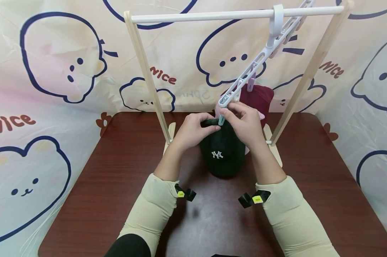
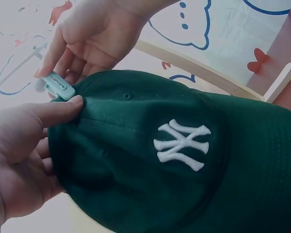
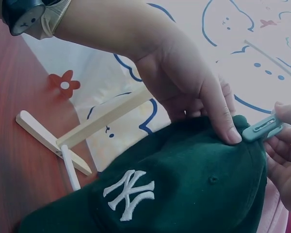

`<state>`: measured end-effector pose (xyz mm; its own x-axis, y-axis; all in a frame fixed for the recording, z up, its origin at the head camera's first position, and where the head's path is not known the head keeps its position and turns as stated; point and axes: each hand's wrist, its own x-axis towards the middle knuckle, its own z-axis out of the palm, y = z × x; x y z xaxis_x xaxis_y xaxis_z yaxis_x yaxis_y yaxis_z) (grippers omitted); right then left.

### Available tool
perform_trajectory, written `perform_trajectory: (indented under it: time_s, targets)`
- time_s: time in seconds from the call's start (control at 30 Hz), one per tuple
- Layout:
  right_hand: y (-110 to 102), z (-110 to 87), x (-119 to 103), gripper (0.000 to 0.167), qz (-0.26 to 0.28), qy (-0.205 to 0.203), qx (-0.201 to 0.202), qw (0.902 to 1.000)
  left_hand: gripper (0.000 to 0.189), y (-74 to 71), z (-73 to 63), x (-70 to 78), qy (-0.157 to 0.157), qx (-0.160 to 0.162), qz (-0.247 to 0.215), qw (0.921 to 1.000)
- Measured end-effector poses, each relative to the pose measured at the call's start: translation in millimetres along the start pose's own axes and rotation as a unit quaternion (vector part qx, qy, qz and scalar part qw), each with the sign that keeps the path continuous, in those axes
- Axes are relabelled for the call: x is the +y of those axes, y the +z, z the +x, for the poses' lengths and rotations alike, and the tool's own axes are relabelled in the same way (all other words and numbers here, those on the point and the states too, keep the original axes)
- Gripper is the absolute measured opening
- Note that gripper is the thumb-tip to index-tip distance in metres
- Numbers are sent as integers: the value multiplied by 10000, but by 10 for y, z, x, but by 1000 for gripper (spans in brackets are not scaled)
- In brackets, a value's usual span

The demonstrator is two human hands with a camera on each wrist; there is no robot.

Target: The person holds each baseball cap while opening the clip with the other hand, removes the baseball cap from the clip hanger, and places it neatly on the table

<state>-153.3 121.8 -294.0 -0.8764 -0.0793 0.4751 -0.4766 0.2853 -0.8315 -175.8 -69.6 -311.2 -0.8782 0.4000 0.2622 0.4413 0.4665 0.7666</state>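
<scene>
A dark green baseball cap with a white NY emblem hangs with its brim downward. My left hand grips the cap at its upper edge, thumb on the outer cloth and fingers behind. With my right hand I pinch a pale blue-green clothespin, whose jaws sit right at the cap's upper edge, close beside the left thumb. This clothespin hangs from the near end of a long clip hanger. In the right wrist view the right hand shows only partly, at the right edge.
The hanger's hook loops over a white rod on a wooden frame. Behind the green cap, a maroon cap hangs from a purple clothespin, near some pink cloth. A brown table lies below.
</scene>
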Motion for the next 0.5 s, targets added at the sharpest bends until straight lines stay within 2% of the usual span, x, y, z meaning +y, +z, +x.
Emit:
perform_trajectory:
  time_s: [0.1,0.27,0.5]
  targets:
    - [7,0,2,27,24,-59,27,10000,19,6,-6,-6,74,132,-47,9999]
    - [7,4,2,27,-44,-163,29,9999,19,7,-21,-14,88,195,-319,9993]
    - [17,8,-8,29,197,-47,-4,9998,17,18,-30,-26,190,321,-715,9967]
